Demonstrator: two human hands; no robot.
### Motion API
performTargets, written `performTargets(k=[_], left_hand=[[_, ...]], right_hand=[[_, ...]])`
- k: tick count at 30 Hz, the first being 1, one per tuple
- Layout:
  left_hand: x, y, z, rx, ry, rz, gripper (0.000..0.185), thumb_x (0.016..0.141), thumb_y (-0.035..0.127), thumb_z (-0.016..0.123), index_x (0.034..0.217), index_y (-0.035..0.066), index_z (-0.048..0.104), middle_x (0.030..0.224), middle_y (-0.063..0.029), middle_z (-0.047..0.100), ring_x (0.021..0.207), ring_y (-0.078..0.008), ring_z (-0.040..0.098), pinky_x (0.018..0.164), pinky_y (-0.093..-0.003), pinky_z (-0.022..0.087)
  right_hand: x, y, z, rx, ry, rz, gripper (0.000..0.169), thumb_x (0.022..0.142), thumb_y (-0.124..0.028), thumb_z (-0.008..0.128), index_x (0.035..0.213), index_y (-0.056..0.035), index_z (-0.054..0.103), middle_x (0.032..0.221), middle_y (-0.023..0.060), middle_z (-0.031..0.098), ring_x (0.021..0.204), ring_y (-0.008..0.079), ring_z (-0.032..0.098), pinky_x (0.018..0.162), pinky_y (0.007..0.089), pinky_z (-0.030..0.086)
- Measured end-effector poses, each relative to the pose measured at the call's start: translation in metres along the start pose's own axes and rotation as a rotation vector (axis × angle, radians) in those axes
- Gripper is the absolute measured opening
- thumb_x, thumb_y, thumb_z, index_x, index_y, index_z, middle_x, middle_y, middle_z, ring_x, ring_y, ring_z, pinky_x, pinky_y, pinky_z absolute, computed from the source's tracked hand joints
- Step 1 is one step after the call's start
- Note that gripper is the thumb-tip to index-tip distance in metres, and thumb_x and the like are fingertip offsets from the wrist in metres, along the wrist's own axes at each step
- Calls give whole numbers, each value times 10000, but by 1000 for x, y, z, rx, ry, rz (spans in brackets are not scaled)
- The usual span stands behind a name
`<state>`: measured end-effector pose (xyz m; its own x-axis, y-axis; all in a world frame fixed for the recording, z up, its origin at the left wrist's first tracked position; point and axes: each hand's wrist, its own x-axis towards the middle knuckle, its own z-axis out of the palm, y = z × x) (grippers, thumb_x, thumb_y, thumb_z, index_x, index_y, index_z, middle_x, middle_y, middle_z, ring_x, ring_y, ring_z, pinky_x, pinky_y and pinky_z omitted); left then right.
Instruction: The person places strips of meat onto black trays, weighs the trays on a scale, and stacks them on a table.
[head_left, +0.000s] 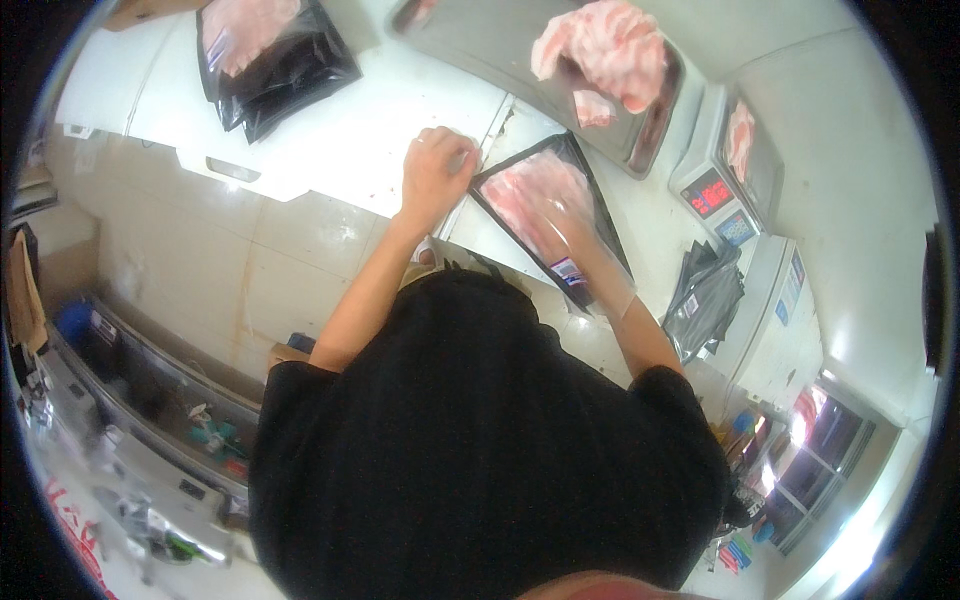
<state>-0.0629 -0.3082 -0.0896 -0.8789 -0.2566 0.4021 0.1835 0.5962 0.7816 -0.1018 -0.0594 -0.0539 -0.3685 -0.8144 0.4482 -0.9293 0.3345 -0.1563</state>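
A black-edged plastic bag (604, 196) with a clear film front lies slanted on the white worktop, its near end past the edge. Slices of pale pink raw meat (525, 187) show through the film. My right hand (564, 225) is inside the bag up to the wrist, over the meat; the film and blur obscure its fingers. A label (568, 271) is on the bag near that wrist. My left hand (439, 172) is by the bag's left corner, fingers curled towards the thumb. Whether it pinches anything is unclear.
A metal tray (472, 37) behind the bag holds a meat pile (611, 56) and a smaller piece (594, 109). Right of it, a digital scale (694, 169) bears meat (740, 139). Flat black bags (705, 296) lie nearer. A filled bag (281, 82) tops others, far left.
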Motion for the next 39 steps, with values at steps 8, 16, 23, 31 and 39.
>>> performTargets(k=[8,16,23,31,39], left_hand=[[1,-1,2,18,-30,29,60,837,120,747,873,95,708,917,-75,675,942,-317,627,830,-431,472],[4,0,1,47,-61,43,69,851,102,759,867,71,699,923,-68,696,932,-294,628,853,-409,474],[-2,2,1,65,-68,30,69,850,119,758,889,87,711,955,-63,700,986,-309,631,873,-427,468],[-2,0,10,-6,-69,41,77,844,64,732,914,52,702,949,-115,689,944,-341,626,870,-443,487],[-15,6,10,-175,123,-235,86,924,88,744,923,31,680,918,-60,667,858,-205,589,807,-344,476]], right_hand=[[52,-22,-35,-48,-357,179,362,905,-308,673,1248,-192,686,1196,76,656,1143,330,600,926,501,474],[-34,-12,-32,168,-198,267,408,980,-268,626,1352,-101,641,1379,129,626,1364,349,527,1139,516,406],[-186,-46,-99,43,-161,516,438,813,73,654,1229,-62,686,1417,189,623,1329,385,599,1072,485,538],[-203,66,-212,-364,406,694,256,862,70,660,1083,-38,728,1080,160,730,1040,321,709,876,358,578],[-138,316,-238,-90,408,1068,360,825,-249,783,1093,-10,767,1016,191,775,934,308,753,824,401,580]])
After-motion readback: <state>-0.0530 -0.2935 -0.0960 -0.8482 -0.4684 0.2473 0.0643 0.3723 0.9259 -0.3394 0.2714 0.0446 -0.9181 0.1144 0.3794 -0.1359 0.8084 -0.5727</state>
